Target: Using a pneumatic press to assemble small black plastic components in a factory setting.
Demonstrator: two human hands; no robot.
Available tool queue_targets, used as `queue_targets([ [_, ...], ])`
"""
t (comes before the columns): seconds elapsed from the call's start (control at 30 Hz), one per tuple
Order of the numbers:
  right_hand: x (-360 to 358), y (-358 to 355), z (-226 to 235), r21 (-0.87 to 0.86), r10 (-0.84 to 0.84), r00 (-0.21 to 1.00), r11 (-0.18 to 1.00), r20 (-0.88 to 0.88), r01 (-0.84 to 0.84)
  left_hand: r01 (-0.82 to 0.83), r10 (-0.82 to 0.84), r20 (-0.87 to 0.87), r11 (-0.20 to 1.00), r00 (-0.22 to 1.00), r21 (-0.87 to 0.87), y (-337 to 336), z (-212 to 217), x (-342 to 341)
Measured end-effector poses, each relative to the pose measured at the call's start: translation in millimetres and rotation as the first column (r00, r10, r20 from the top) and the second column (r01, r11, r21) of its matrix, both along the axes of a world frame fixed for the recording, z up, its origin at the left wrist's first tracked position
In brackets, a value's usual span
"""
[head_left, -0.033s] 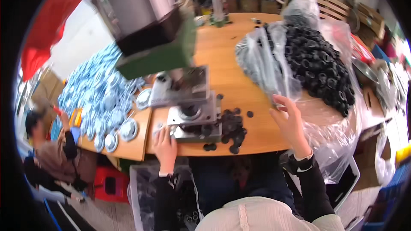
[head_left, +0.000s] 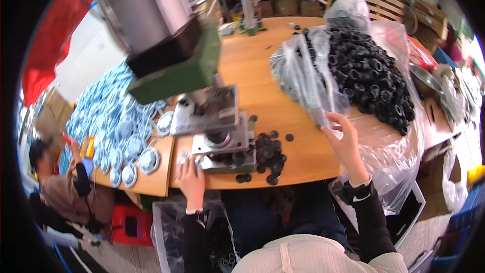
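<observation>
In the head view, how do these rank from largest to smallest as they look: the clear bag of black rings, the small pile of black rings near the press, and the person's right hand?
1. clear bag of black rings
2. small pile of black rings
3. right hand, though it looks close in size to the pile, so this order is unsure.

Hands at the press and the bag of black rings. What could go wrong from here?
1. The left hand rests at the base of the press, close under its die; fingers could be pinched if it cycles.
2. The right hand pulls at the clear plastic bag heaped with black rings; it could tear or tip and spill.
3. The loose rings lie near the table edge and may roll off.
</observation>
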State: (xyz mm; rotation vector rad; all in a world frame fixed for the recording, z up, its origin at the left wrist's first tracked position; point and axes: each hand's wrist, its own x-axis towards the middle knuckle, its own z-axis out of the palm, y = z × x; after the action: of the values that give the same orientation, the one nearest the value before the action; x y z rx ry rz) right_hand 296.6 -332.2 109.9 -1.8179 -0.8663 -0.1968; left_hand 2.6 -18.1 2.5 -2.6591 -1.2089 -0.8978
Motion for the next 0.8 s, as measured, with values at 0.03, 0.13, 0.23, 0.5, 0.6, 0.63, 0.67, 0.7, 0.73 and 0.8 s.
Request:
queue_targets([
  [0.03, 27, -19, -7, -0.018, -0.082, 0.995, 0.997, -0.055, 0.081, -0.018, 0.018, 0.045, 1.000, 0.999, 0.012, 6, -5, 1],
  [0.13, 98, -52, -35, -0.254, -0.270, 0.962, 0.929, 0.038, 0.270, -0.154, 0.153, -0.023, 0.987, 0.988, -0.047, -1, -2, 8],
  [0.23, 170, -58, -58, -0.302, -0.260, 0.935, 0.896, 0.242, 0.327, -0.153, 0.154, 0.076, 0.988, 0.985, -0.023, 0, -4, 4],
  [0.5, 234, -14, -65, -0.750, -0.095, 0.870, 0.467, 0.484, 0.468, 0.402, -0.306, 0.577, 0.914, 0.757, -0.042, -63, 96, 39],
  [0.6, 233, -17, -61, -0.732, -0.204, 0.907, 0.537, 0.369, 0.419, 0.408, -0.225, 0.712, 0.908, 0.665, -0.094, -66, 105, 71],
  [0.63, 217, -21, -49, -0.641, -0.222, 0.892, 0.628, 0.395, 0.440, 0.394, -0.216, 0.713, 0.914, 0.667, -0.092, -64, 110, 80],
  [0.67, 204, -31, -37, -0.539, -0.254, 0.870, 0.702, 0.422, 0.466, 0.463, -0.159, 0.787, 0.869, 0.596, -0.176, -61, 113, 95],
  [0.7, 196, -39, -30, -0.443, -0.285, 0.904, 0.799, 0.319, 0.408, 0.538, -0.091, 0.848, 0.807, 0.522, -0.244, -59, 118, 109],
  [0.73, 190, -41, -26, -0.444, -0.278, 0.905, 0.800, 0.323, 0.404, 0.534, -0.085, 0.850, 0.809, 0.520, -0.245, -57, 121, 117],
  [0.8, 162, -42, -21, 0.140, 0.022, 0.900, 0.989, -0.436, 0.044, 0.368, -0.068, 0.775, 0.904, 0.628, -0.219, -59, 124, 118],
])
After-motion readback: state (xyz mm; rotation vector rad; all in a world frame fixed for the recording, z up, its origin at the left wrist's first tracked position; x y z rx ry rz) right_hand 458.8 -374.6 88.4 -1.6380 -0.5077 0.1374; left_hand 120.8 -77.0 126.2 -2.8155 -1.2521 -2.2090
